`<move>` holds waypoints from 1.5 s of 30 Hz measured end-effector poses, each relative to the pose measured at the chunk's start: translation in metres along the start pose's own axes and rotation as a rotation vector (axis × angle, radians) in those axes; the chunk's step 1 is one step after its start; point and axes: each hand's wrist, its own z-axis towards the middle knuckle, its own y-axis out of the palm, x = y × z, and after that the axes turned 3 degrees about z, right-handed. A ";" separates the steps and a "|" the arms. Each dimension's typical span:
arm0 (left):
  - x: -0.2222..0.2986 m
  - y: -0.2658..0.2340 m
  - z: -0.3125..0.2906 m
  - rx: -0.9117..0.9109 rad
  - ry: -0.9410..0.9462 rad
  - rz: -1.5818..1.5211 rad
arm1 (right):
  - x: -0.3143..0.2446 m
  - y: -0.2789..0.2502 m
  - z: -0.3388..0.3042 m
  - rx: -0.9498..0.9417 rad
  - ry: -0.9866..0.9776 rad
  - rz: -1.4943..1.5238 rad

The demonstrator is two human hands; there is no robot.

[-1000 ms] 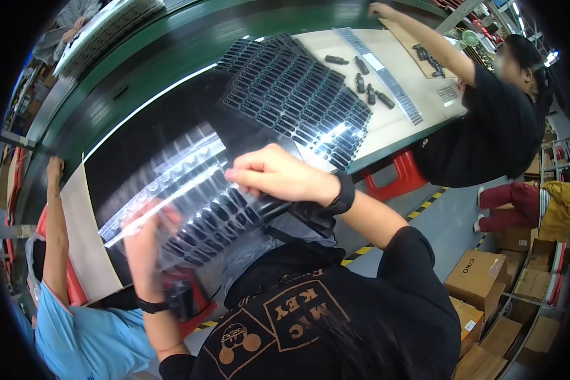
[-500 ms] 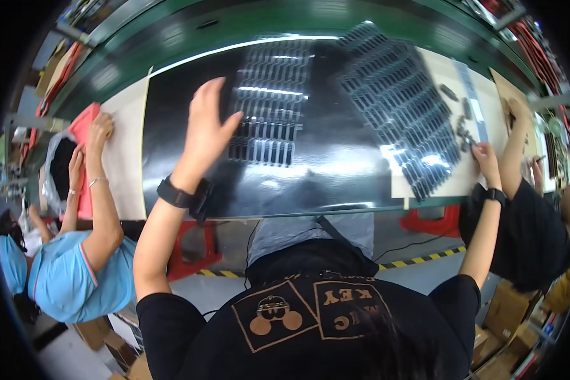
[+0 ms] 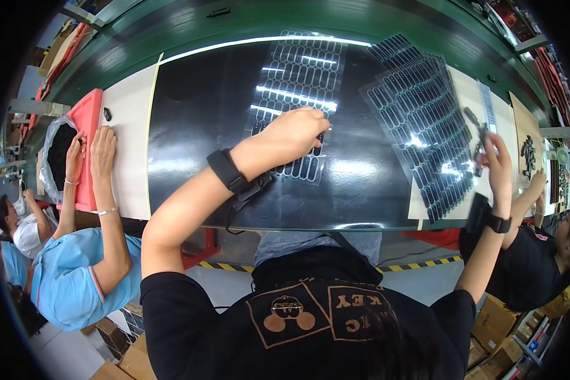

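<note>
A clear sheet with rows of oval outlines (image 3: 297,76) lies on the glossy black mat. Over its lower right part, my left hand (image 3: 291,136) is closed, its fingers bent down around a small black oblong part (image 3: 319,145). The hand and wrist hide some of the rows. To the right, several more clear sheets with dark elongated ovals (image 3: 418,114) overlap at a slant. Beside them, my right hand (image 3: 499,166) has its thumb and fingers around a small dark part (image 3: 482,135); its lower end is hard to make out. Other dark parts (image 3: 470,116) lie close by.
On the left a person in light blue keeps both hands at a pink tray (image 3: 87,161) with a bagged black mass. A small black part (image 3: 107,114) lies near it. At right, a co-worker in black reaches toward a board with dark parts (image 3: 528,152).
My left hand has come down and right onto the clear sheet, its spread fingers now closed. My right hand has lifted slightly with a dark part. The person at left has let a part lie.
</note>
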 end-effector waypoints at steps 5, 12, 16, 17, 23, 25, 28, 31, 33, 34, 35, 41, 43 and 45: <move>0.000 0.004 0.009 0.016 -0.009 -0.080 | -0.100 0.169 0.014 -0.693 0.192 0.553; 0.023 0.003 -0.001 0.018 -0.095 -0.106 | -0.084 0.258 0.039 -0.904 0.168 0.485; 0.048 -0.006 -0.025 0.157 -0.030 -0.130 | -0.083 0.261 0.039 -0.916 0.185 0.558; 0.050 -0.005 -0.029 0.191 -0.046 -0.189 | -0.084 0.259 0.039 -0.920 0.183 0.555; 0.045 -0.048 -0.034 0.400 -0.343 -0.840 | -0.098 0.232 0.022 -0.807 0.125 0.716; 0.046 -0.057 -0.031 0.546 -0.335 -1.036 | -0.112 0.219 0.013 -0.796 0.060 0.709; 0.053 -0.071 -0.029 0.632 -0.353 -1.322 | -0.137 0.203 -0.007 -0.675 -0.139 0.625; 0.053 -0.076 -0.030 0.636 -0.260 -1.393 | -0.153 0.186 -0.023 -0.581 -0.298 0.491; 0.054 -0.078 -0.029 0.636 -0.213 -1.429 | -0.157 0.179 -0.028 -0.532 -0.375 0.423; 0.054 -0.079 -0.027 0.651 -0.203 -1.421 | -0.158 0.176 -0.030 -0.487 -0.442 0.376; 0.055 -0.080 -0.026 0.666 -0.193 -1.414 | -0.158 0.174 -0.031 -0.441 -0.508 0.329; 0.067 -0.088 -0.017 0.736 -0.260 -1.419 | -0.164 0.164 -0.038 -0.360 -0.602 0.214; 0.069 -0.090 -0.016 0.718 -0.286 -1.343 | -0.165 0.163 -0.041 -0.351 -0.596 0.194; 0.070 -0.090 -0.015 0.708 -0.301 -1.307 | -0.166 0.161 -0.042 -0.348 -0.591 0.183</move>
